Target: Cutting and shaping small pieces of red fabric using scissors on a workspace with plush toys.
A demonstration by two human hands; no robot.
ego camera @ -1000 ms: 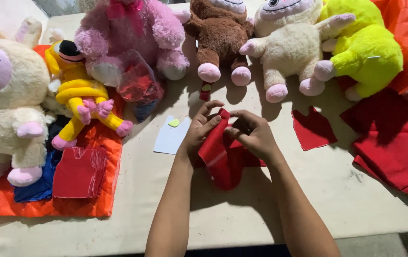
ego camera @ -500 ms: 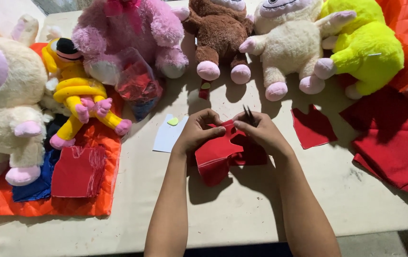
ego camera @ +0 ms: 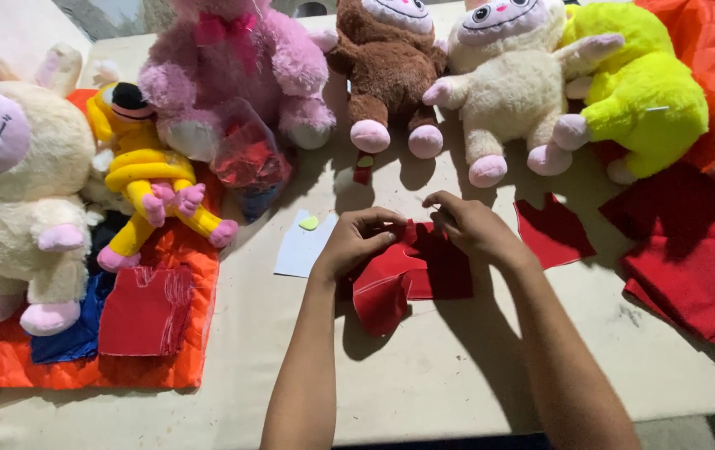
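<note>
The red piece [ego camera: 407,279] under both hands is matt, velvety cloth. The table [ego camera: 424,383] carries a smooth, matt beige covering. The pink toy [ego camera: 232,75] and brown toy [ego camera: 386,71] are long-pile plush. The bag [ego camera: 249,158] is glossy clear plastic.

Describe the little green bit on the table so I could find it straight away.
Start at the brown plush in the back row and drop down to the pale paper sheet beside the left hand. The green scrap lies on that sheet's top corner. It is small, rounded and lime, unlike the red cloth around it.
</note>
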